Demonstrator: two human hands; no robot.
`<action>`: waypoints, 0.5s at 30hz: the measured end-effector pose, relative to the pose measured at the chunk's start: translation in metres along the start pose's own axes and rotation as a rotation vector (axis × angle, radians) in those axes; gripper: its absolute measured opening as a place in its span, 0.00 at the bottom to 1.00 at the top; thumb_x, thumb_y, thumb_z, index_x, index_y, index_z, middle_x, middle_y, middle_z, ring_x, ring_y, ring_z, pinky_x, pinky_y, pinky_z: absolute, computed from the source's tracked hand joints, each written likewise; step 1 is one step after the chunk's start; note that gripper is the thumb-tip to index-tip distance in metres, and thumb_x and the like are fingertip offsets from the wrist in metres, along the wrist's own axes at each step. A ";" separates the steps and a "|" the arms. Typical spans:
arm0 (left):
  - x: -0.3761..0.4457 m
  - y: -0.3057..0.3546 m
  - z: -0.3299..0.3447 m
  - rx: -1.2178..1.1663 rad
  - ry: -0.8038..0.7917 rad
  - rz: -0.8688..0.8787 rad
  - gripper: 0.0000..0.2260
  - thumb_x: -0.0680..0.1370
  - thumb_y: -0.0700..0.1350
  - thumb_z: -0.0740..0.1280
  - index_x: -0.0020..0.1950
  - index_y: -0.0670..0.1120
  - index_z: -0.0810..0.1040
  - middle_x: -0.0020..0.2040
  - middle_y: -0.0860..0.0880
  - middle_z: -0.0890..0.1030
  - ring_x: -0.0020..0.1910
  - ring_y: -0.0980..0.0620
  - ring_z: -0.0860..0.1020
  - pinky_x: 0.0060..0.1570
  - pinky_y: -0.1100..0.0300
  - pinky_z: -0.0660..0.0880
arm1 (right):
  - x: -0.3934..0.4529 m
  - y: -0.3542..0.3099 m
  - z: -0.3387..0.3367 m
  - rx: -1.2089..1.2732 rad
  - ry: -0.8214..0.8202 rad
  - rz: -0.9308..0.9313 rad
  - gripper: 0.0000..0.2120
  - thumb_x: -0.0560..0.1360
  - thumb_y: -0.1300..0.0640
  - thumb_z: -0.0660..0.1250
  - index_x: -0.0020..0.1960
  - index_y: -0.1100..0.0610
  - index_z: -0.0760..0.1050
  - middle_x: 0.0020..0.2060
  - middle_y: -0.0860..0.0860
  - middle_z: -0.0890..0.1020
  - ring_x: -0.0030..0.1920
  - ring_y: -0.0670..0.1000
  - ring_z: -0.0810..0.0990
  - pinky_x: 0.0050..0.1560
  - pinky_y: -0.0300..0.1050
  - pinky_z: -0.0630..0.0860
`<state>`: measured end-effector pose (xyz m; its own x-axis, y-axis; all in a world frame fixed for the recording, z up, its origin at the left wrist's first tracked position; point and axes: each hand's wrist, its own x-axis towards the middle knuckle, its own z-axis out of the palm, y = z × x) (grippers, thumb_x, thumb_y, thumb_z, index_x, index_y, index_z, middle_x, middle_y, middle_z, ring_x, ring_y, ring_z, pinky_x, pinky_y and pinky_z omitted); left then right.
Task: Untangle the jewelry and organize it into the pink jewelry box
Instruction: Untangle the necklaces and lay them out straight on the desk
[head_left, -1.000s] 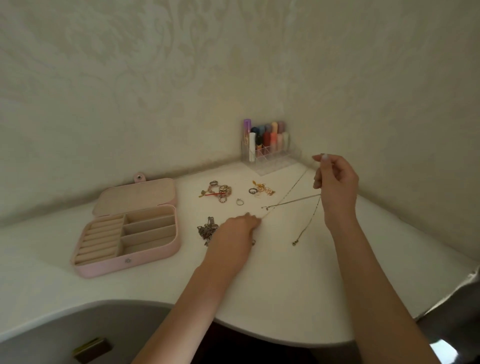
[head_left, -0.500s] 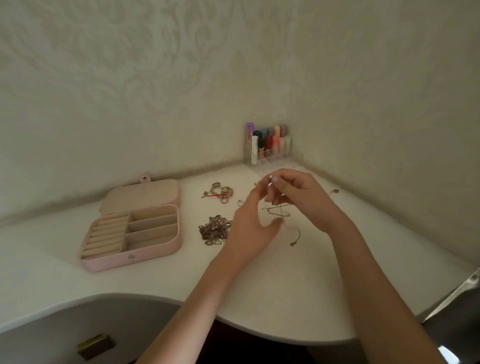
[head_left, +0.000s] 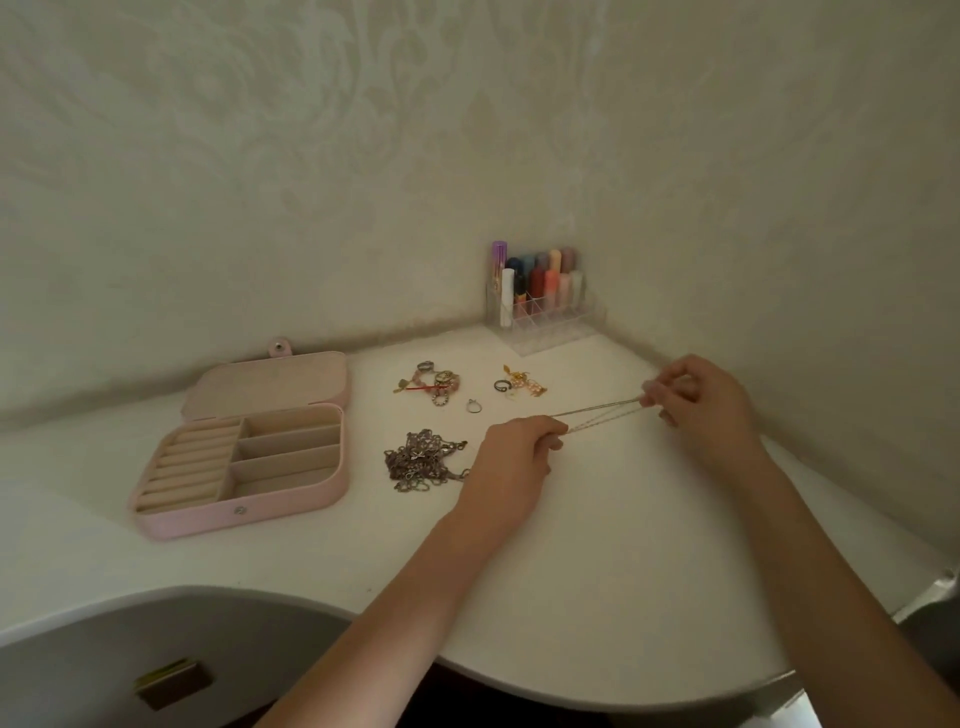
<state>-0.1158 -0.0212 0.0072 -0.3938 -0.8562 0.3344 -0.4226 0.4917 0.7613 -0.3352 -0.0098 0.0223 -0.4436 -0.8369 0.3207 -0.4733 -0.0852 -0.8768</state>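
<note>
Thin chain (head_left: 602, 415) taut between pinching fingers of left hand (head_left: 511, 462) and right hand (head_left: 701, 405).

— What sits at left?
— A pink rectangular jewelry box (head_left: 236, 512), lid flat open, compartments bare.
— And the jewelry?
— A thin silvery chain (head_left: 597, 413) stretched taut at right; a dark tangled chain heap (head_left: 423, 460) centre; rings and beaded pieces (head_left: 434, 384) farther back.
</note>
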 end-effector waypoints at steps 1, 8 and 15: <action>0.002 0.000 0.003 0.056 0.007 0.008 0.12 0.79 0.35 0.60 0.57 0.41 0.80 0.50 0.42 0.83 0.39 0.47 0.80 0.50 0.56 0.76 | 0.000 0.007 0.000 -0.036 0.035 -0.002 0.06 0.73 0.62 0.70 0.41 0.61 0.73 0.33 0.53 0.82 0.27 0.42 0.75 0.34 0.38 0.74; 0.007 0.009 0.016 0.525 -0.014 0.092 0.12 0.80 0.42 0.56 0.55 0.45 0.79 0.53 0.47 0.79 0.55 0.47 0.73 0.48 0.53 0.73 | 0.005 0.027 -0.002 -0.308 0.195 -0.008 0.05 0.72 0.60 0.70 0.41 0.60 0.75 0.34 0.53 0.77 0.36 0.53 0.73 0.38 0.43 0.66; 0.009 0.003 0.023 0.647 0.070 0.196 0.11 0.73 0.33 0.63 0.47 0.43 0.83 0.44 0.44 0.81 0.47 0.43 0.76 0.40 0.56 0.65 | 0.015 0.034 0.003 -0.551 0.201 -0.008 0.05 0.74 0.62 0.67 0.47 0.64 0.76 0.46 0.61 0.76 0.45 0.60 0.75 0.47 0.48 0.71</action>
<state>-0.1398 -0.0240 -0.0004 -0.4683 -0.7390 0.4844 -0.7608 0.6160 0.2043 -0.3552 -0.0269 -0.0038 -0.5490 -0.7135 0.4353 -0.7791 0.2481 -0.5758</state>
